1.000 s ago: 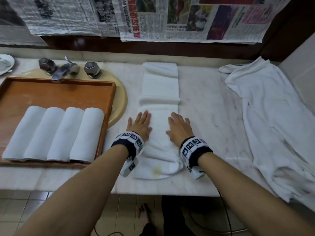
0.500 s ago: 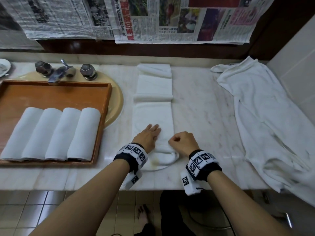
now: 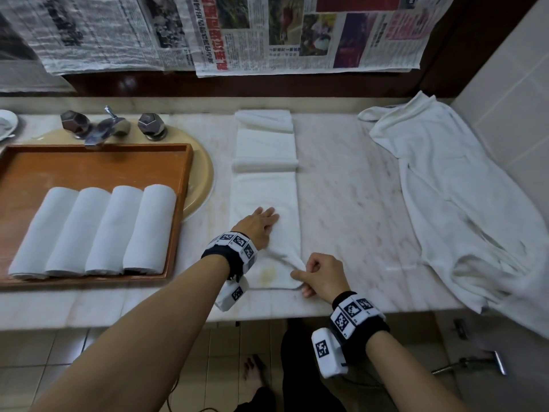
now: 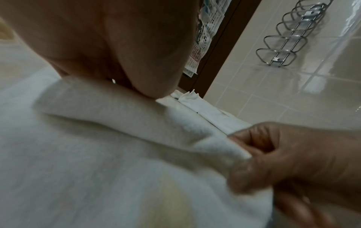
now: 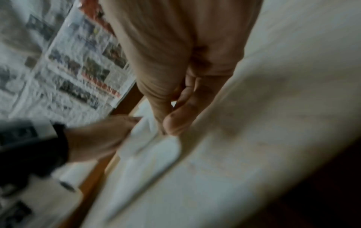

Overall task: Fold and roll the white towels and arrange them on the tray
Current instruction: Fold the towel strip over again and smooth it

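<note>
A long folded white towel (image 3: pixel 264 191) lies down the middle of the marble counter (image 3: pixel 350 179), its far end folded over in layers. My left hand (image 3: pixel 260 224) presses flat on the near part of the towel (image 4: pixel 97 138), fingers straight. My right hand (image 3: pixel 319 276) pinches the towel's near right corner (image 4: pixel 230 148) between thumb and fingers and lifts it slightly; the pinch also shows in the right wrist view (image 5: pixel 168 129). A wooden tray (image 3: pixel 89 165) at the left holds several rolled white towels (image 3: pixel 98 230) side by side.
A large loose white towel (image 3: pixel 463 197) is draped over the counter's right end by the tiled wall. A tap with two knobs (image 3: pixel 110 126) stands behind the tray on a beige basin. Newspapers (image 3: pixel 267 31) hang above. The counter edge runs just below my wrists.
Both hands slid back toward the counter edge. The right hand went from flat on the towel to a fist and now pinches the near right corner. The left hand stays flat.
</note>
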The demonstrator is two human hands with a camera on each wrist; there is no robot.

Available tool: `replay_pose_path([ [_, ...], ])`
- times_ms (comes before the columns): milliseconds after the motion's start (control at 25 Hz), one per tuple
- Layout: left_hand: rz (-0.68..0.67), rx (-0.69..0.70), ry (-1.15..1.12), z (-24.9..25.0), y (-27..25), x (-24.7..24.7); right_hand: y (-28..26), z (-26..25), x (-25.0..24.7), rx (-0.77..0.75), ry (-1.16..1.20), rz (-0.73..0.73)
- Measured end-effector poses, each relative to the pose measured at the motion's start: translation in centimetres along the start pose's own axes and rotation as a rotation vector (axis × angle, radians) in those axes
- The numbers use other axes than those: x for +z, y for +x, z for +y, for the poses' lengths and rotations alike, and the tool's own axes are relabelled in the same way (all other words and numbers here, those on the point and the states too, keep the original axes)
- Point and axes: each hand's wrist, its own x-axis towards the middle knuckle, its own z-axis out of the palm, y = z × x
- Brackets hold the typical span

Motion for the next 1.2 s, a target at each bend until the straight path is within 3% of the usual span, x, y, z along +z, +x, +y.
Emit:
replay_pose_path([
  [80,0.11,-0.076,-0.064,0.1,-1.2,-0.5,0.0,0.8,0.7,-0.02,-0.158,0.068],
  [200,0.448,-0.432,-0.223,-1.7,-5.3,-0.2,-0.2,0.9,1.4,-0.197,-0.357,0.105],
  [280,0.44,-0.591,-0.294,-3.2,-8.3,0.4,-0.3,0.5,2.2,-0.292,-0.367,0.106],
  [360,0.356,-0.643,-0.393,-4.0,-10.1,1.3,0.0,0.0,3.1,-0.348,-0.361,0.123],
  [560,0.302,-0.642,-0.607,-4.4,-11.4,2.4,0.1,-0.3,4.5,-0.399,-0.415,0.064],
  [720,0.346,-0.631,-0.704,-4.5,-12.0,2.4,-1.1,0.5,5.0,-0.623,-0.226,0.055],
  [800,0.365,-0.633,-0.704,-4.3,-12.2,2.2,-1.5,1.1,5.2,-0.7,-0.26,-0.013],
  [960,0.294,-0.653,-0.659,-4.7,-11.9,1.7,-1.8,1.2,5.3,-0.597,-0.765,-0.199],
  [1080,0.364,-0.668,-0.496,-4.8,-11.5,1.3,-1.8,0.2,4.7,-0.542,-0.701,-0.158],
  [1120,0.423,-0.623,-0.374,-4.4,-11.2,1.5,-1.6,-0.2,4.5,-0.552,-0.687,-0.096],
  [1200,0.436,-0.368,-0.254,-2.8,-10.2,2.6,-0.9,-0.9,4.8,-0.545,-0.762,-0.039],
])
